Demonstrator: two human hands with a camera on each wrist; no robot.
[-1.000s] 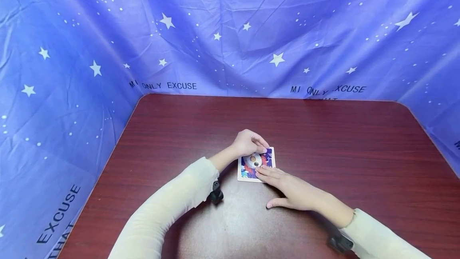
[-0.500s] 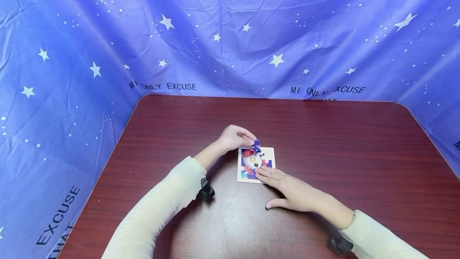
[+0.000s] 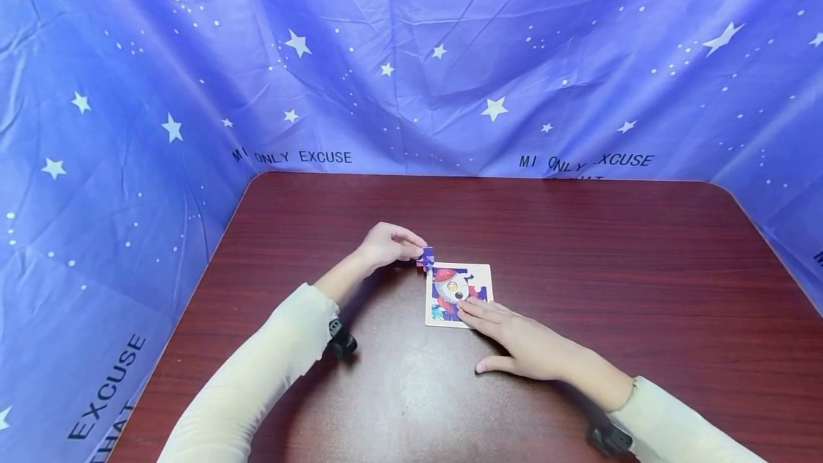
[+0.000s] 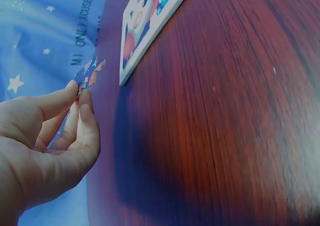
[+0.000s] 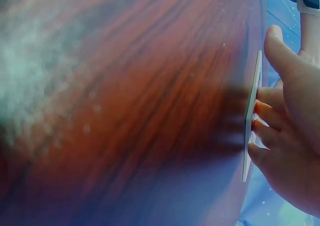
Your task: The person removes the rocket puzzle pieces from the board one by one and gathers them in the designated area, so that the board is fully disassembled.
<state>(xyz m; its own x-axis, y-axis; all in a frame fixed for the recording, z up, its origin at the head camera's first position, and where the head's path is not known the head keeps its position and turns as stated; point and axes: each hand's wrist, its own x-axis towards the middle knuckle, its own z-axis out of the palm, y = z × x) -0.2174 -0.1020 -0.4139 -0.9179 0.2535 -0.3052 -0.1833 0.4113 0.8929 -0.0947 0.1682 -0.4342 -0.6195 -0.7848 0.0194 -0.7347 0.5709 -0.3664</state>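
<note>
My left hand (image 3: 387, 246) pinches a small purple puzzle piece (image 3: 426, 258) between thumb and fingers, just off the far left corner of a square jigsaw board (image 3: 429, 306). In the left wrist view the puzzle piece (image 4: 90, 74) is held up, apart from the board (image 4: 150, 33). The board has a white frame and a rocket picture, with a pale gap at its far right corner. My right hand (image 3: 530, 341) lies with straight fingers on the board's near right part and covers that corner. The right wrist view shows its fingertips touching the board (image 5: 252, 113), seen edge-on.
The board lies on a dark red wood-grain table (image 3: 579, 249). A blue curtain (image 3: 411, 56) with white stars and lettering hangs behind and at both sides. Black cameras are strapped at both wrists.
My left hand has lifted the puzzle piece out of the board's far right corner and carried it left, past the board's edge. My right hand has stayed in place.
</note>
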